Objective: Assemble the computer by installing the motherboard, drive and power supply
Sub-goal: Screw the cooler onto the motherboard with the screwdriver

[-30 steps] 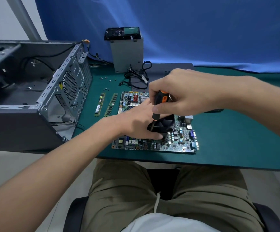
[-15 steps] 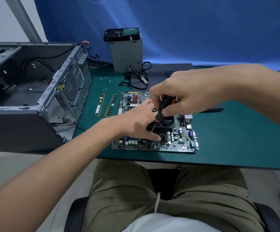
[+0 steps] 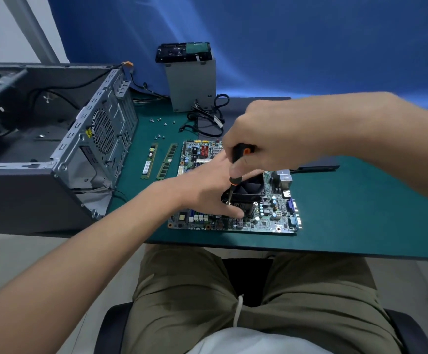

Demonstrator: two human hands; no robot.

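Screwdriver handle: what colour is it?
The screwdriver handle is black with orange bands, seen in the head view.

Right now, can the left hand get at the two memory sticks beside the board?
Probably yes. The memory sticks lie bare on the mat between the case and the board, left of the left hand, with nothing over them. That hand rests by the fan, so it would have to lift off.

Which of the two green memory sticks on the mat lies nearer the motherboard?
The green memory stick without a white label, right beside the green motherboard; the labelled stick lies farther off, toward the grey metal computer case.
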